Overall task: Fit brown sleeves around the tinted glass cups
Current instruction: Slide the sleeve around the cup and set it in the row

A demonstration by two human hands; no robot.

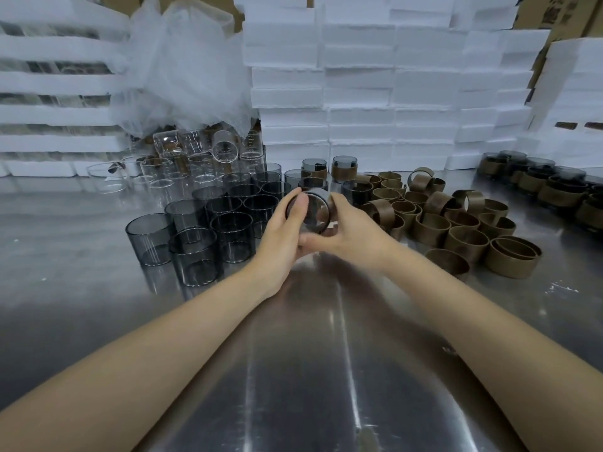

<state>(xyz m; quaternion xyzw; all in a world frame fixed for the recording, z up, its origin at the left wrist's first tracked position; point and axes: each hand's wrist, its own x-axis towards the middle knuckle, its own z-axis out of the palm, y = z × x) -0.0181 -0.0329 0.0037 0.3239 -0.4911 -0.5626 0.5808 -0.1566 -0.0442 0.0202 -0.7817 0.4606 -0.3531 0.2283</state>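
Steel bench [310,370], foam [359,93] stacked behind: left hand [280,231] and right hand [354,231] both curl round one tinted cup [310,213] held between them; glass looks slick, breakable, so grip the sidewall.

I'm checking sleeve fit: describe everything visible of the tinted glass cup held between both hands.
The smoky grey tinted glass cup is a short straight-walled cylinder, tilted so one round end faces the camera. A brown sleeve shows round its right wall. The left hand and right hand grip it from either side.
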